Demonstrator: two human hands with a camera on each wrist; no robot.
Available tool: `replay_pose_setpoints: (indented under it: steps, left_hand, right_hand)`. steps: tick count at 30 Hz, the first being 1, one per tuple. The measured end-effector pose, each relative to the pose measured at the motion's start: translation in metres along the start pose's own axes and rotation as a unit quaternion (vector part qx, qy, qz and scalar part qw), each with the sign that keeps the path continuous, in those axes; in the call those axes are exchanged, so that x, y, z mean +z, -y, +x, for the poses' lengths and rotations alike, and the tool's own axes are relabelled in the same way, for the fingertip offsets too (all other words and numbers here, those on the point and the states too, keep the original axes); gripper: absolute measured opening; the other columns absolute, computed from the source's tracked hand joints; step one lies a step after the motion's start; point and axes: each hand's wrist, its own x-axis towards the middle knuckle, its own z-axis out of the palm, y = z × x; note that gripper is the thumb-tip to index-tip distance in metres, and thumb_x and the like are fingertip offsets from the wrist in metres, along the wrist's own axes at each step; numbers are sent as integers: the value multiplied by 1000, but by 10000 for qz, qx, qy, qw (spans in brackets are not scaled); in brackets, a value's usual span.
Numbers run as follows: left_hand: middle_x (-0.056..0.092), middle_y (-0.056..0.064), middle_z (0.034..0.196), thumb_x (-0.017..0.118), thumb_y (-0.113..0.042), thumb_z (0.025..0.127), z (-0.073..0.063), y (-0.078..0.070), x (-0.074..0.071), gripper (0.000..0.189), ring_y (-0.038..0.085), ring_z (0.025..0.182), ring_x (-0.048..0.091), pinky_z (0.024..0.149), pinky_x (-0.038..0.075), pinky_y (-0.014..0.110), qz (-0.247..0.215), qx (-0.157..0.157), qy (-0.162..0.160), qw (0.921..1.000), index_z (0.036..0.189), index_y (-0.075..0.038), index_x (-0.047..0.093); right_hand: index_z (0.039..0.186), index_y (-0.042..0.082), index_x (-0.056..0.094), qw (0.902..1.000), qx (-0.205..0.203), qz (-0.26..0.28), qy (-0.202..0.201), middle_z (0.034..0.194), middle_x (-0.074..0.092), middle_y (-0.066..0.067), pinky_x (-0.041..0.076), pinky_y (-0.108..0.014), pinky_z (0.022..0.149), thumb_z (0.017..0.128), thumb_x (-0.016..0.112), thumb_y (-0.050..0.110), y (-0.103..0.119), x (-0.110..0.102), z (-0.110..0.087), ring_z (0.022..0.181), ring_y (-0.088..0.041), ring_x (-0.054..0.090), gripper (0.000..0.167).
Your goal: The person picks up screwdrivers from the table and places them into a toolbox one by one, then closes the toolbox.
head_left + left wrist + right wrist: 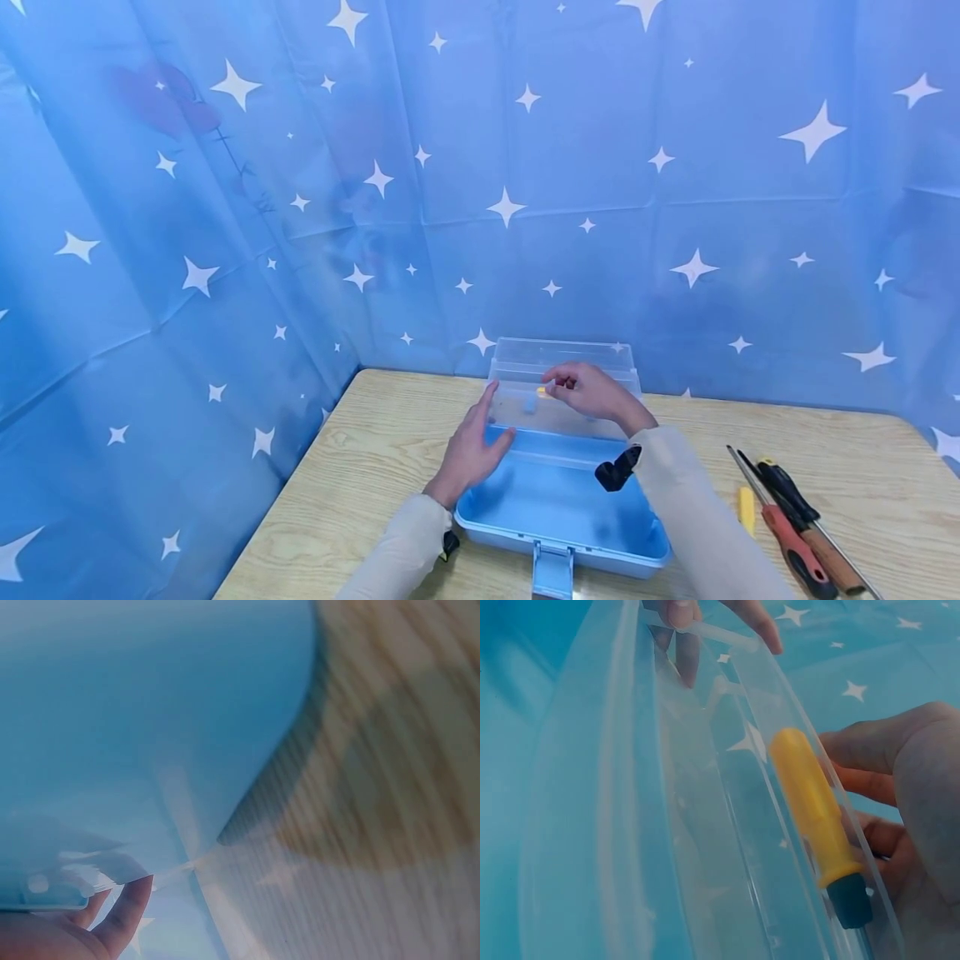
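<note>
The blue toolbox (558, 500) stands open, its clear lid (562, 352) raised at the back. At the lid's left end is my left hand (471, 446), thumb and fingers around the clear rim (720, 634) in the right wrist view. A screwdriver with a yellow handle (810, 799) and dark collar lies along a clear compartment of the lid. Close beside it, my right hand (592, 390) has loosely bent fingers at the compartment's outer edge. Through the clear wall, no finger shows wrapped around the handle.
On the wooden table (337, 475) at the right lie several tools: a red-and-black handled one (798, 546), a wooden-handled one (832, 558), a black-handled screwdriver (787, 487) and a yellow piece (746, 508). A blue star-patterned curtain (450, 125) hangs behind. The toolbox latch (553, 571) hangs down in front.
</note>
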Motion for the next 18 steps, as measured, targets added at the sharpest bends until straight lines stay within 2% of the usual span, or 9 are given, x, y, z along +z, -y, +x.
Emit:
replay_pose_setpoints:
  steps: [18]
  left_hand:
    - [43,8,152,55,-42,98,-1,-2,-3,76,29,126,56,101,49,53,-35,5,72,10000,158,-41,9]
  right_hand:
    - [116,10,71,9994,104,58,-320,102,66,-4,54,-33,74,98,61,19,-3,0,-3,87,-20,56,22]
